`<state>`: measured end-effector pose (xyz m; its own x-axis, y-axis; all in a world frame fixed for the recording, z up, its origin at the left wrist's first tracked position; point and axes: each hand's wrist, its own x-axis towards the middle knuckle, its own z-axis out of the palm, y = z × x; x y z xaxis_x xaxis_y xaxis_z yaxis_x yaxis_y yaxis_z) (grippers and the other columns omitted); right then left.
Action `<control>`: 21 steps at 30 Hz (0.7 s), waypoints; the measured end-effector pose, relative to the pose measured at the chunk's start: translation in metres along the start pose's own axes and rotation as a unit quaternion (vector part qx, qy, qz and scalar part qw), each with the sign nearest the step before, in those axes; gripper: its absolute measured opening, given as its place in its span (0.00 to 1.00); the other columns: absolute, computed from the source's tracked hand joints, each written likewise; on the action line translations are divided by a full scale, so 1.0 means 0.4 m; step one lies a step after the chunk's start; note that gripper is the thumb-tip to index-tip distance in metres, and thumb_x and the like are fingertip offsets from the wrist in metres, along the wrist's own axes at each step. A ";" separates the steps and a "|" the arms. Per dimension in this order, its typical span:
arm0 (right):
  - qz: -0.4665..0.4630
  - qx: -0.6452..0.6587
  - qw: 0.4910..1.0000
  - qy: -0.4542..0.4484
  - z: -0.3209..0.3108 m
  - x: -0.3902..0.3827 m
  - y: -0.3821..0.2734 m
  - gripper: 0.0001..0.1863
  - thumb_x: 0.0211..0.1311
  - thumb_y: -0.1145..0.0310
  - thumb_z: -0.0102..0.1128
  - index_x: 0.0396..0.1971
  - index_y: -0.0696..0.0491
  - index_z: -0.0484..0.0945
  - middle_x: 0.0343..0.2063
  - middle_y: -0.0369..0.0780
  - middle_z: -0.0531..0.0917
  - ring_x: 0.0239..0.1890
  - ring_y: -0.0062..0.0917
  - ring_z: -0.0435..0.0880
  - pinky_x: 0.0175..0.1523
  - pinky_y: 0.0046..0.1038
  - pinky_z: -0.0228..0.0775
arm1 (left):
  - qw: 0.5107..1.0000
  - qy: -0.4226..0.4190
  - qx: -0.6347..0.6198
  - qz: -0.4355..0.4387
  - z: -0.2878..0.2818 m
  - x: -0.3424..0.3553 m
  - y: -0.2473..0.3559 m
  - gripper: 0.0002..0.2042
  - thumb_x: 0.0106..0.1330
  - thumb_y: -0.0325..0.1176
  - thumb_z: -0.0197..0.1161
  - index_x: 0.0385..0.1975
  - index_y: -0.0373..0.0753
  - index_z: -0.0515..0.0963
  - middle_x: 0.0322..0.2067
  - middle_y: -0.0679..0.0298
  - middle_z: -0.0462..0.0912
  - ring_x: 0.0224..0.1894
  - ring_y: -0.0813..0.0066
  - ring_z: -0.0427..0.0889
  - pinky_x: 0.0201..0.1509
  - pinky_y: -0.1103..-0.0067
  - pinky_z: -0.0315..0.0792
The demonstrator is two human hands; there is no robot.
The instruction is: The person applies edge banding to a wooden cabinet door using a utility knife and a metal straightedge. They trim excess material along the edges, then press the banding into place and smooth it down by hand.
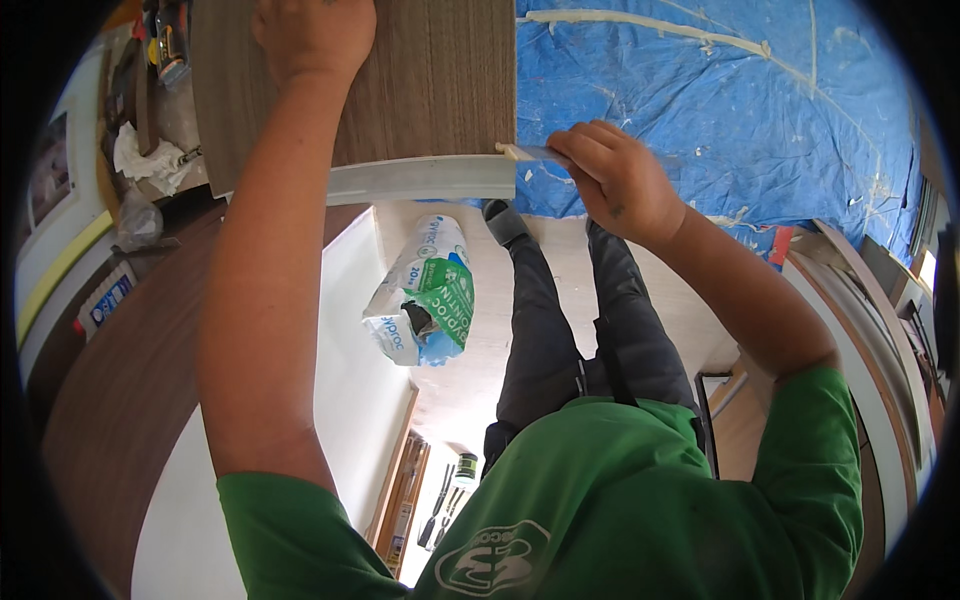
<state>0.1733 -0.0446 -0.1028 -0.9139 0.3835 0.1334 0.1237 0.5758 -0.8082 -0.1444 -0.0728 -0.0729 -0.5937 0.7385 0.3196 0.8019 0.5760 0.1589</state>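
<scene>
Okay, so closest in, a green T-shirt [600, 490] is worn, and both bare forearms are stretched out over the work. A brown wood-grain panel [430, 80] is positioned up front, its pale near edge [420, 180] turned this way. The left hand [315, 35] is placed over the panel, but it's partly cut off at the top, so whether anything's being gripped can't be told. In the right hand [625, 185] a thin flat strip [542, 153] is pinched between thumb and fingers, right by the panel's near right corner. Lower down, a torn white-and-green bag [425, 290] is seen on the pale floor [700, 310], left of the dark trousers [540, 330]. Beyond the right hand, a wrinkled blue sheet [680, 80] is spread, marked with whitish streaks.
</scene>
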 end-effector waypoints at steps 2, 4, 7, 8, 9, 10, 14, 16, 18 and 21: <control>-0.014 0.010 0.999 -0.028 -0.021 -0.004 0.003 0.15 0.58 0.82 0.61 0.46 0.55 0.79 0.36 0.45 0.83 0.39 0.43 0.82 0.43 0.40 0.76 | 1.000 -0.003 -0.002 0.001 -0.001 0.000 -0.001 0.27 0.80 0.50 0.41 0.64 0.34 0.72 0.68 0.48 0.70 0.71 0.48 0.65 0.76 0.59 0.54; -0.009 0.023 1.000 -0.019 -0.023 -0.004 0.009 0.15 0.59 0.80 0.62 0.46 0.55 0.79 0.36 0.45 0.83 0.39 0.44 0.83 0.43 0.40 0.77 | 1.000 -0.007 -0.010 -0.005 -0.002 0.000 -0.002 0.27 0.80 0.50 0.41 0.64 0.34 0.72 0.68 0.48 0.70 0.71 0.48 0.65 0.76 0.59 0.54; 0.067 0.027 0.997 0.021 -0.020 0.025 0.034 0.12 0.63 0.75 0.62 0.46 0.53 0.79 0.35 0.45 0.84 0.38 0.44 0.85 0.42 0.41 0.78 | 1.000 -0.012 -0.006 -0.026 -0.003 -0.005 0.008 0.27 0.80 0.50 0.41 0.64 0.34 0.72 0.68 0.48 0.70 0.71 0.48 0.65 0.76 0.59 0.54; 0.120 0.015 0.993 0.014 -0.034 0.069 0.026 0.11 0.65 0.73 0.62 0.46 0.53 0.79 0.35 0.45 0.85 0.38 0.44 0.85 0.42 0.42 0.78 | 0.999 -0.014 0.000 -0.037 -0.005 -0.009 0.007 0.27 0.80 0.50 0.41 0.64 0.34 0.72 0.68 0.49 0.70 0.71 0.48 0.65 0.76 0.59 0.54; 0.174 0.002 0.985 0.008 -0.046 0.111 0.024 0.10 0.66 0.71 0.62 0.46 0.52 0.79 0.35 0.46 0.85 0.37 0.45 0.86 0.42 0.42 0.78 | 0.999 -0.014 0.000 -0.037 -0.004 -0.008 0.008 0.27 0.80 0.50 0.41 0.64 0.34 0.71 0.68 0.49 0.70 0.71 0.48 0.64 0.76 0.59 0.54; 0.122 -0.020 0.991 0.054 -0.050 0.148 0.045 0.09 0.68 0.71 0.61 0.46 0.53 0.80 0.35 0.46 0.85 0.36 0.43 0.86 0.41 0.40 0.78 | 0.999 -0.014 -0.002 -0.035 -0.004 -0.005 0.012 0.27 0.81 0.51 0.41 0.64 0.34 0.71 0.68 0.49 0.69 0.72 0.49 0.64 0.76 0.60 0.53; 0.057 -0.046 0.991 0.110 -0.095 0.284 0.073 0.05 0.72 0.72 0.55 0.37 0.58 0.77 0.26 0.41 0.77 0.30 0.29 0.76 0.36 0.33 0.71 | 1.000 -0.011 -0.002 -0.007 0.000 -0.001 -0.007 0.27 0.80 0.50 0.40 0.65 0.35 0.71 0.69 0.49 0.69 0.72 0.49 0.64 0.77 0.60 0.53; 0.053 -0.051 0.993 0.094 -0.108 0.301 0.079 0.08 0.73 0.72 0.52 0.33 0.59 0.74 0.21 0.40 0.73 0.28 0.25 0.72 0.35 0.31 0.67 | 1.000 -0.014 -0.006 -0.010 -0.001 0.001 -0.003 0.27 0.80 0.51 0.41 0.65 0.35 0.71 0.69 0.49 0.69 0.72 0.49 0.64 0.77 0.60 0.54; 0.001 -0.076 0.993 0.092 -0.111 0.297 0.098 0.08 0.74 0.71 0.53 0.34 0.59 0.74 0.21 0.42 0.73 0.27 0.26 0.72 0.34 0.31 0.67 | 1.000 -0.015 -0.003 -0.018 -0.005 -0.001 0.003 0.27 0.80 0.51 0.41 0.64 0.35 0.71 0.69 0.49 0.69 0.72 0.49 0.64 0.77 0.60 0.54; -0.076 -0.123 0.987 0.071 -0.055 0.193 0.099 0.10 0.67 0.75 0.62 0.47 0.56 0.81 0.36 0.46 0.85 0.36 0.41 0.86 0.43 0.38 0.81 | 1.000 -0.014 0.004 -0.028 -0.005 -0.003 0.013 0.27 0.80 0.50 0.41 0.64 0.34 0.72 0.69 0.48 0.69 0.72 0.48 0.64 0.76 0.60 0.55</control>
<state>0.1160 0.0239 -0.1119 -0.8673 0.3675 0.3357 0.0961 0.7854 -0.6115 -0.1394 -0.0713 -0.0708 -0.6387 0.7152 0.2837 0.7675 0.6186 0.1685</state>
